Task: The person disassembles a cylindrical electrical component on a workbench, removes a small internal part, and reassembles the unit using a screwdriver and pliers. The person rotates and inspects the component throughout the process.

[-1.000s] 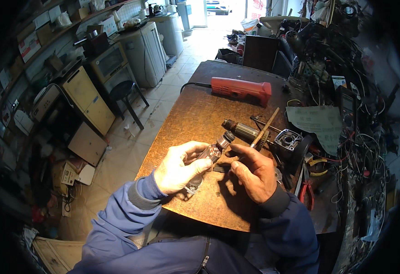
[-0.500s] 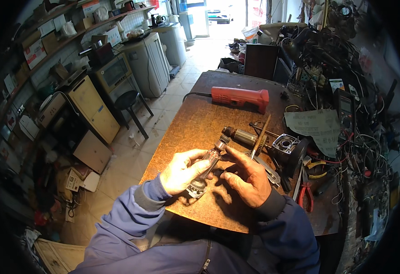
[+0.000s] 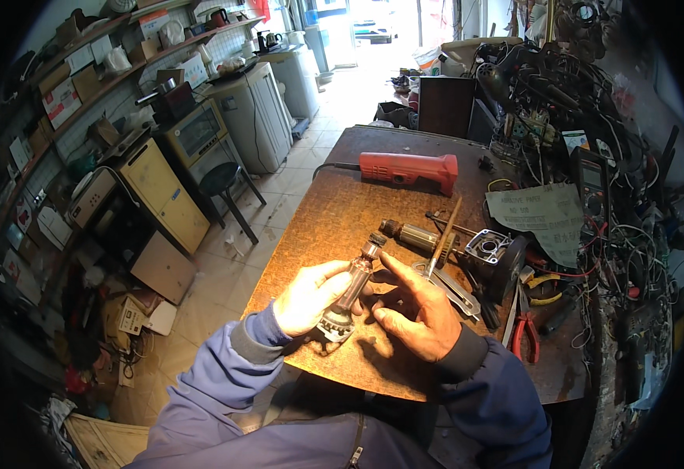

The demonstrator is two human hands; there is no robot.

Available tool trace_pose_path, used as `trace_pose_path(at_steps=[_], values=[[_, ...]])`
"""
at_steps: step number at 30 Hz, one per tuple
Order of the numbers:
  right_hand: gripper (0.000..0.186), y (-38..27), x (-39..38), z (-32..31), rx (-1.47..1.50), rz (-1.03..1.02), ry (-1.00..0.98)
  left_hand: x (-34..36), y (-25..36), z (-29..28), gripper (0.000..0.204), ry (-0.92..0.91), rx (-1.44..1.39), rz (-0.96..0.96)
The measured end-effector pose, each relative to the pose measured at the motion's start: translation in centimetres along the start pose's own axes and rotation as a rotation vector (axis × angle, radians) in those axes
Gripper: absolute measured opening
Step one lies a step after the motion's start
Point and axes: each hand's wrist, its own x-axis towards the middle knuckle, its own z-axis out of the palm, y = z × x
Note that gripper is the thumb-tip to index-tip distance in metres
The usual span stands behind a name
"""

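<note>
My left hand (image 3: 315,297) is closed around a motor armature (image 3: 351,291), which tilts with its copper commutator and bearing end up and its gear and metal flange down near the tabletop. My right hand (image 3: 418,316) is just right of it, fingers apart, with the index fingertip near the bearing end; whether it touches I cannot tell. Beyond my hands a second armature (image 3: 416,234) lies on the brown wooden table (image 3: 311,242). A thin wooden stick (image 3: 447,234) rests across its gear end. Farther back lies a red power tool housing (image 3: 408,170) with a black cord.
Right of my hands are a metal gear case part (image 3: 489,246), red-handled pliers (image 3: 525,338), yellow-handled pliers (image 3: 544,291) and a sandpaper sheet (image 3: 536,219). A multimeter (image 3: 590,184) stands by a heap of tangled wires (image 3: 545,86). A black stool (image 3: 223,181) is off to the left.
The armature has turned slightly more upright in my left hand. My right index finger has shifted a little left and up, and the right thumb slightly down and left.
</note>
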Motion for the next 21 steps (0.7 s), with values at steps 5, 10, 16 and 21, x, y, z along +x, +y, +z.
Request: trace_pose_path(at_steps=[5,10,16,21], values=[[0.072,-0.1,0.0,0.2,0.008,0.006,0.031,0.0,-0.1,0.2,0.039,0.026,0.007,-0.012],[0.054,-1.2,0.7,-0.2,0.128,0.128,0.196,-0.1,-0.2,0.4,0.048,0.043,0.098,0.016],[0.038,-2.2,1.9,-1.1,0.115,0.162,0.14,-0.3,2.2,0.3,0.056,-0.118,0.097,-0.149],[0.028,-1.0,1.2,-2.6,0.127,0.249,-0.006,2.3,4.1,-2.3,0.047,-0.283,0.778,0.251]])
